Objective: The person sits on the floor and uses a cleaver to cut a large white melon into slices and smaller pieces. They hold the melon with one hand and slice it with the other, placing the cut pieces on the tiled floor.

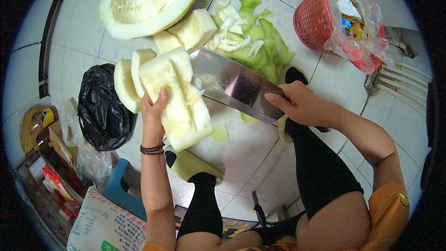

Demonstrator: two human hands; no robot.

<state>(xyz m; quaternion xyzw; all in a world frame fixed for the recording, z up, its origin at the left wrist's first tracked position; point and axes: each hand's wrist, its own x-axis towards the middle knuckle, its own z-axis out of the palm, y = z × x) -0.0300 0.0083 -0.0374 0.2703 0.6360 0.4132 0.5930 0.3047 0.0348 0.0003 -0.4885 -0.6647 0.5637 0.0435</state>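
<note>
In my left hand (153, 115) is a thick pale slab of winter melon (177, 108), held above the floor, with a loose scrap of pulp at its right side. My right hand (296, 103) grips a broad metal cleaver (237, 87), its blade stretching left towards the slab. Beyond the slab lie melon chunks (193, 29). Two curved melon pieces (127, 83) show at its left. A large hollowed melon half (150, 3) rests at the back with its cut face up. Green peelings and white pulp scraps (258, 38) are heaped behind the blade.
A red plastic basket (313, 21) lined with a clear bag holds rubbish at the back right. White pipes (400, 80) run beside it. On the left are a black plastic bag (104, 108), a printed white sack (104, 223) and a blue plastic object (122, 188). My slippers (195, 167) stand on the tiles.
</note>
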